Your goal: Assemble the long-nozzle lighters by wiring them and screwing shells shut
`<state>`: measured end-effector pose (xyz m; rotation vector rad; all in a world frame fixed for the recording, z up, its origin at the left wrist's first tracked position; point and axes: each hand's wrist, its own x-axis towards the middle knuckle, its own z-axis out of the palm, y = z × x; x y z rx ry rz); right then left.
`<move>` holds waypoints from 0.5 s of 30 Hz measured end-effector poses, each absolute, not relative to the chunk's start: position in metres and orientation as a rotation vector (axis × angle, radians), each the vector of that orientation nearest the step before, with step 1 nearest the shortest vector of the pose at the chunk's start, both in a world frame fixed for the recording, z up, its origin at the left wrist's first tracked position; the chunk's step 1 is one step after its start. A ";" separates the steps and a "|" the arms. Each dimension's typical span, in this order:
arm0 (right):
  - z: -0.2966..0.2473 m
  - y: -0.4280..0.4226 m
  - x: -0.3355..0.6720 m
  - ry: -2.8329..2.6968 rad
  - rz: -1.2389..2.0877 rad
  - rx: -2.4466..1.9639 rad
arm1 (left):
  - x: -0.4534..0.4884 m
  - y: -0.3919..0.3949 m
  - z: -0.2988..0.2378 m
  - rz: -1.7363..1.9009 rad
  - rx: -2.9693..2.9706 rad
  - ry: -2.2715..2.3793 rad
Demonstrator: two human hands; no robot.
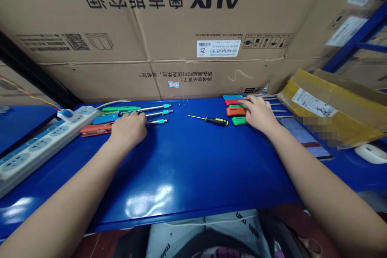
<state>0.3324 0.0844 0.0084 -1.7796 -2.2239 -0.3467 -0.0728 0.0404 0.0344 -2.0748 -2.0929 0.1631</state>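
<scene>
At the left, my left hand (130, 129) curls over a row of tools with coloured bodies and metal rods tipped in teal. A green one (121, 109), a blue one (104, 119) and an orange one (96, 129) show there; my fingertips are hidden. My right hand (260, 113) bends over similar bodies at the right, its fingertips touching near a red one (234, 102). Under and beside it are an orange body (236, 111), a green body (239, 121) and a blue one (231, 97). Between my hands lies a black-and-yellow screwdriver (216, 121), apart from both.
A white power strip (48, 145) runs along the left, with a plug in it. Cardboard cartons (169, 76) stand behind the blue table (193, 169). To the right are a yellow-taped box (317, 105), a phone-like flat panel (308, 139) and a white mouse (371, 153).
</scene>
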 end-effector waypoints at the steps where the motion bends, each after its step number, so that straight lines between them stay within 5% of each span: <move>1: 0.013 0.080 0.330 -2.214 -0.341 -1.803 | -0.073 0.041 0.035 0.156 -2.081 -2.106; 8: 0.036 0.057 0.331 -2.134 0.236 -2.247 | -0.066 0.038 0.035 0.063 -2.186 -2.077; 15: 0.030 0.065 0.337 -2.104 0.173 -2.214 | -0.047 0.028 0.028 -0.043 -2.391 -1.908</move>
